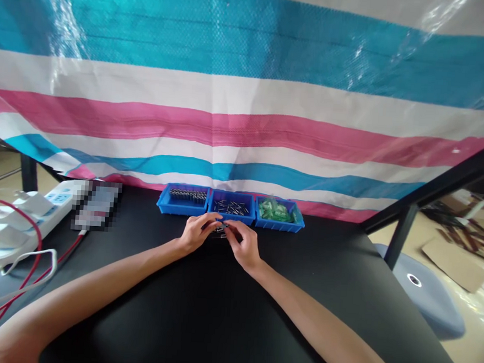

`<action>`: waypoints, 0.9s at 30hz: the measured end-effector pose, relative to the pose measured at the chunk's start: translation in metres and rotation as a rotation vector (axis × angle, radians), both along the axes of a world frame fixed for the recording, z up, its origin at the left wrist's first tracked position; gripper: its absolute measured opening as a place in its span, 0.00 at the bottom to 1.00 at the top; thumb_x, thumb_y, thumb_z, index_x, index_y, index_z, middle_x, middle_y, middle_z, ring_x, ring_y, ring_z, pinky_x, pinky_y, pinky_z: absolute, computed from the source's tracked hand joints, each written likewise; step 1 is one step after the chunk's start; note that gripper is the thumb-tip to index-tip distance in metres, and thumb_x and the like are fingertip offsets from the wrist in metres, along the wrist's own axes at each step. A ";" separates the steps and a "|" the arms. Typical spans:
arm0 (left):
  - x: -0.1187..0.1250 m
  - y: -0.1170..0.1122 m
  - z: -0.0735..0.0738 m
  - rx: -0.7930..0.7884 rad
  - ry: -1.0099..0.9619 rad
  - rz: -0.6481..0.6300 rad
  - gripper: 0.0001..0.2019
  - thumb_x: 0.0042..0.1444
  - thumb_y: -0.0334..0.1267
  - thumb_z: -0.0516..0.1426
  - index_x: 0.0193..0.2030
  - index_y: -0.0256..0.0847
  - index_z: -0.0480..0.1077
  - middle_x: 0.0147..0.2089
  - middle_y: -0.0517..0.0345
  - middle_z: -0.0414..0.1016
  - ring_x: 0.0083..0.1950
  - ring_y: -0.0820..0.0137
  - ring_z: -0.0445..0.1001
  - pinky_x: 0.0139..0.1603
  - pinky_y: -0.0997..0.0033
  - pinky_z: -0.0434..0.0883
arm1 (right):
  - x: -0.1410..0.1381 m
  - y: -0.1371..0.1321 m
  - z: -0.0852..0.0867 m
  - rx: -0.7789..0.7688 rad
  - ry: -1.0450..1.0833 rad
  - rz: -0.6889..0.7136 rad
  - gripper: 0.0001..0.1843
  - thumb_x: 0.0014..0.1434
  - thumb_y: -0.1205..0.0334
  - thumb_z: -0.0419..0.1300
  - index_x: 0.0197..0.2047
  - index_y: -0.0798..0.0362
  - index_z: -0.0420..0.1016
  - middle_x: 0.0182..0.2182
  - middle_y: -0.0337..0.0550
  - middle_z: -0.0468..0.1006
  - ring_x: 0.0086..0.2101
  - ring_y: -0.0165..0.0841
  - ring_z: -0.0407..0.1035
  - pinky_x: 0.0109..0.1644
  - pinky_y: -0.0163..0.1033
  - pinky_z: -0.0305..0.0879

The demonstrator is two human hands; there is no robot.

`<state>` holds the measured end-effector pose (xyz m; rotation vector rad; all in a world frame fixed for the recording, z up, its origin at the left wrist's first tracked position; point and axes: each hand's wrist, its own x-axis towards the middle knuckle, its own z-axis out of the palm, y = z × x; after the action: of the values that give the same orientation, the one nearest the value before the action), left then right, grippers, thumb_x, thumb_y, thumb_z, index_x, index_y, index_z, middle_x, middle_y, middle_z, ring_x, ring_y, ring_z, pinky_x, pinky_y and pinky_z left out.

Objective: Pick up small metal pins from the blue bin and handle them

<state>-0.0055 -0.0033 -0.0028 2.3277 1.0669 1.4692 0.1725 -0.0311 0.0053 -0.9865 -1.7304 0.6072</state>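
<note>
My left hand [197, 231] and my right hand [244, 242] meet on the black table [216, 312], just in front of three blue trays. Both pinch small dark metal parts [221, 231] lying between the fingertips; I cannot make out exactly what each finger holds. The left tray [183, 198] carries a row of dark cylinders. The middle tray [232, 205] holds several loose small metal pieces. Green packets fill the right tray [280, 213].
A white power strip [60, 202] with red and white cables [33, 255] sits at the table's left. A striped tarp [248, 93] hangs behind the trays. A black frame bar [436, 184] slants at right, above a grey round stool [429, 288].
</note>
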 end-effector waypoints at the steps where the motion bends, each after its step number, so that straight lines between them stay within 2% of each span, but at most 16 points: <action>1: 0.000 0.000 0.000 0.002 -0.002 -0.001 0.09 0.60 0.39 0.56 0.44 0.40 0.71 0.32 0.59 0.78 0.27 0.76 0.75 0.32 0.79 0.71 | 0.000 0.000 0.001 -0.002 -0.005 0.004 0.09 0.61 0.61 0.56 0.43 0.52 0.75 0.36 0.44 0.78 0.32 0.33 0.73 0.37 0.36 0.70; 9: 0.000 -0.002 0.002 -0.029 -0.018 0.003 0.08 0.59 0.39 0.57 0.43 0.40 0.71 0.29 0.62 0.76 0.26 0.77 0.73 0.32 0.80 0.70 | -0.001 -0.001 0.002 0.001 -0.108 0.030 0.09 0.61 0.61 0.55 0.34 0.53 0.75 0.27 0.41 0.74 0.28 0.31 0.69 0.33 0.35 0.66; 14: 0.001 -0.002 0.007 -0.114 0.005 -0.002 0.09 0.59 0.39 0.56 0.45 0.40 0.71 0.35 0.59 0.77 0.29 0.76 0.73 0.34 0.79 0.70 | 0.002 -0.003 0.004 -0.012 -0.037 -0.043 0.09 0.62 0.61 0.53 0.34 0.53 0.73 0.27 0.41 0.73 0.27 0.30 0.67 0.33 0.35 0.65; 22: 0.002 -0.002 0.008 -0.015 0.011 -0.027 0.06 0.60 0.38 0.56 0.39 0.38 0.70 0.36 0.57 0.76 0.28 0.77 0.70 0.33 0.78 0.69 | 0.001 0.000 0.002 -0.019 -0.039 -0.009 0.09 0.63 0.62 0.53 0.33 0.53 0.72 0.27 0.41 0.72 0.27 0.30 0.66 0.32 0.35 0.62; 27: 0.001 -0.008 0.009 -0.106 -0.027 -0.055 0.07 0.62 0.36 0.53 0.44 0.39 0.69 0.40 0.55 0.78 0.26 0.79 0.70 0.33 0.79 0.69 | -0.001 0.002 0.001 -0.005 -0.072 0.016 0.10 0.63 0.62 0.54 0.32 0.53 0.73 0.27 0.41 0.74 0.28 0.31 0.68 0.34 0.35 0.62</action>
<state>-0.0040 -0.0111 0.0067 2.2404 1.0382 1.3858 0.1719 -0.0292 0.0059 -1.0098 -1.8026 0.5922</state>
